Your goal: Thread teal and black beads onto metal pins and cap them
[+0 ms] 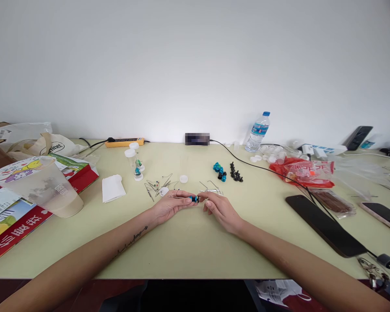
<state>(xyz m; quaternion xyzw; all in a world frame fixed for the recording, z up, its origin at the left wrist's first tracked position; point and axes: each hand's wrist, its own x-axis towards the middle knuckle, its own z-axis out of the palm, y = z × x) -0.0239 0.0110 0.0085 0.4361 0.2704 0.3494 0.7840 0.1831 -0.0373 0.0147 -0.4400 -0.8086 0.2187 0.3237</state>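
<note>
A small blue-and-black cylindrical part (194, 199) is pinched between the thumb and fingers of my left hand (170, 207). A thin metal pin lies along those same fingers. Close against the part's right end are the bent fingers of my right hand (219, 210); what they hold, if anything, is too small to make out. Just beyond my left hand lie loose thin metal pins (154, 187) and a white round cap (164, 191). Several bent metal rods (210, 188) are behind my right hand. Farther back sit blue pieces (218, 168) and black pieces (235, 172) in groups.
Clear tubes with white lids (130, 153) stand at back left, near a folded tissue (113, 188) and a plastic cup (60, 190). To the right are a black phone (325, 225), a red plastic bag (305, 171) and a water bottle (258, 131). A cable (247, 160) crosses the table.
</note>
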